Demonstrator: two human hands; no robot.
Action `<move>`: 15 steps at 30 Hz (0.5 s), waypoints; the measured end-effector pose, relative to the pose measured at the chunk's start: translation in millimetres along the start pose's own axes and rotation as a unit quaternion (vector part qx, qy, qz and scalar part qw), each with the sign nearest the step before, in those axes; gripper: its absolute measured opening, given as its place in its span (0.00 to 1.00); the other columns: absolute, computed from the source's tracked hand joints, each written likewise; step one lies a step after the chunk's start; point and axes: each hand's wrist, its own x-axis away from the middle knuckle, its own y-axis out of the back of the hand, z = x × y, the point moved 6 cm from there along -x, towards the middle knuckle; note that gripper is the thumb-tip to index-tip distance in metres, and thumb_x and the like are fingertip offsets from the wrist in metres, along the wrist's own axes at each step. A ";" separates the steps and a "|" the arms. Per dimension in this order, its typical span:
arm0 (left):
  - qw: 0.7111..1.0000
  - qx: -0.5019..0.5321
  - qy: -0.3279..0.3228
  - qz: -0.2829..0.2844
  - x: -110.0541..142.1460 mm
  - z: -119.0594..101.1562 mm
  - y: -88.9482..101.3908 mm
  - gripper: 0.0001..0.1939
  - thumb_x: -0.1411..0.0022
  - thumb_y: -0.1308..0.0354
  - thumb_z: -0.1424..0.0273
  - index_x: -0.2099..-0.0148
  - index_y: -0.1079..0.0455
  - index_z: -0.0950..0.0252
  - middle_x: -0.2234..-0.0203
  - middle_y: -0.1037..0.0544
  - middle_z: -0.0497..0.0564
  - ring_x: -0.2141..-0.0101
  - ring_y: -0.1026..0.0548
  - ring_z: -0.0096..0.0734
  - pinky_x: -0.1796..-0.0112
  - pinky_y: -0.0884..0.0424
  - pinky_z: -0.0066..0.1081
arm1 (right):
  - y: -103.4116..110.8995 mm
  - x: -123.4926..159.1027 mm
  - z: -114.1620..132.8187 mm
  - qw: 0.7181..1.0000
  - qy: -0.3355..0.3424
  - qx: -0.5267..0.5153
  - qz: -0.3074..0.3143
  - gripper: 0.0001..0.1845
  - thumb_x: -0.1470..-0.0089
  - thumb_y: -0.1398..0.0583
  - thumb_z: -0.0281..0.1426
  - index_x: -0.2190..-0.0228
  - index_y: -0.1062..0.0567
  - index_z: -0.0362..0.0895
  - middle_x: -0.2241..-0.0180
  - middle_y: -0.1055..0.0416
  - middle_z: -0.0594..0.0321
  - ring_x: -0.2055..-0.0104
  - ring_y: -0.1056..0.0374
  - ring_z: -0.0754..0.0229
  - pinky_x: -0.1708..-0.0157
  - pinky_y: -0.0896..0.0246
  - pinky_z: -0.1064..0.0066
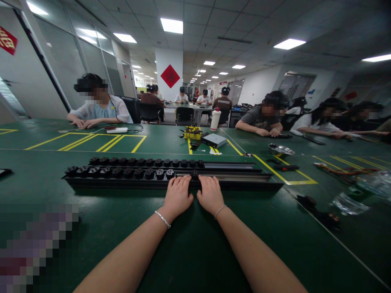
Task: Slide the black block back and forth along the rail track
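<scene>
Partly under 2 hands (pixel 179 194), black rail (pixel 244 185)

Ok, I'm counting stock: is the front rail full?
Partly full: the rail has black pieces at left; its right end is bare.

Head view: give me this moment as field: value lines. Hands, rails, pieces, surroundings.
left hand: fingertips at the long black near rail
right hand: fingertips at the same rail
between hands: small black piece, finger contact unclear
near rail contents: row of round black pieces left of the hands
far rail: second long black rail, just beyond, similar row along its left part
surface: dark green tabletop, yellow lines
beyond rails: yellow box, flat grey box, white red-capped bottle
</scene>
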 end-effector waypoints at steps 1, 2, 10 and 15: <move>1.000 0.001 0.000 -0.001 0.1 0.2 -0.3 0.28 0.47 0.47 0.69 0.42 0.39 0.63 0.45 0.31 0.53 0.45 0.36 0.38 0.43 0.47 0.41 | 0.0 -0.1 0.0 1.000 0.000 0.000 0.000 0.27 0.51 0.47 0.28 0.47 0.34 0.37 0.50 0.31 0.51 0.45 0.42 0.54 0.39 0.63 0.58; 1.000 0.002 0.000 -0.002 0.2 0.3 -0.6 0.28 0.47 0.47 0.69 0.42 0.39 0.63 0.45 0.31 0.53 0.45 0.36 0.38 0.43 0.47 0.41 | 0.0 -0.2 0.0 1.000 0.000 0.000 0.000 0.27 0.51 0.47 0.28 0.47 0.34 0.37 0.50 0.31 0.51 0.45 0.42 0.54 0.39 0.63 0.58; 1.000 0.002 0.001 0.006 0.1 1.7 -0.7 0.28 0.47 0.47 0.69 0.42 0.39 0.62 0.45 0.31 0.52 0.46 0.35 0.39 0.43 0.47 0.41 | -1.4 -0.5 -0.7 1.000 -0.001 -0.001 -0.004 0.27 0.51 0.46 0.28 0.48 0.34 0.37 0.50 0.31 0.52 0.45 0.41 0.54 0.39 0.64 0.58; 1.000 0.001 0.011 0.017 -1.2 1.7 0.1 0.28 0.47 0.47 0.69 0.42 0.39 0.60 0.45 0.31 0.50 0.46 0.35 0.38 0.43 0.47 0.41 | -0.9 -0.6 -0.3 1.000 -0.002 -0.002 -0.001 0.27 0.51 0.47 0.28 0.48 0.34 0.37 0.50 0.31 0.51 0.45 0.41 0.53 0.39 0.64 0.57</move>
